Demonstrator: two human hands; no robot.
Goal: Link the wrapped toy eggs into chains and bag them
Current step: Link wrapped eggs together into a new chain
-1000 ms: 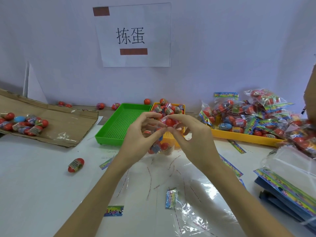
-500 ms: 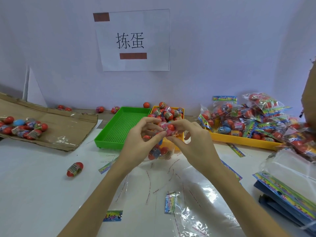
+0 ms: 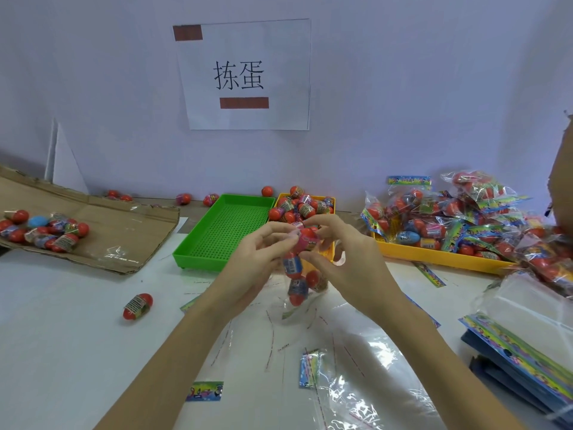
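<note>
Eggs (image 3: 305, 240): we hold the working chain above the table's (image 3: 62, 352) middle, top egg at fingertip height, the others hanging below it in clear wrap, lowest one just clear of the surface. We judge the height is kept so the hanging links stay untangled while the next joint is made.

Near items: loose clear film (image 3: 366, 367) and printed header cards (image 3: 204, 391) lie on the table under our forearms, likely bagging stock kept within reach. Thin red tear strips (image 3: 272, 339) are scattered among them.

Left hand (image 3: 260, 262): fingertips pinch the top egg's wrapper from the left, fingers curled. Right hand (image 3: 350, 262): thumb and forefinger pinch the same egg from the right. Both clamp on one point, which we read as the linking step in progress.

Middle ground: one stray egg (image 3: 138, 306) lies alone on the table, left of the hands. A stack of bags (image 3: 521, 346) sits at the right edge.

Far items: an empty green tray (image 3: 198, 259); beside it a small yellow tray (image 3: 333, 201) heaped with unlinked eggs, directly behind the hands as supply. A wide yellow tray (image 3: 434, 259) at right holds filled bags (image 3: 449, 212), so bagging is partly done. Flattened cardboard (image 3: 124, 231) at left carries another cluster of eggs. A paper sign (image 3: 245, 74) hangs on the wall.
</note>
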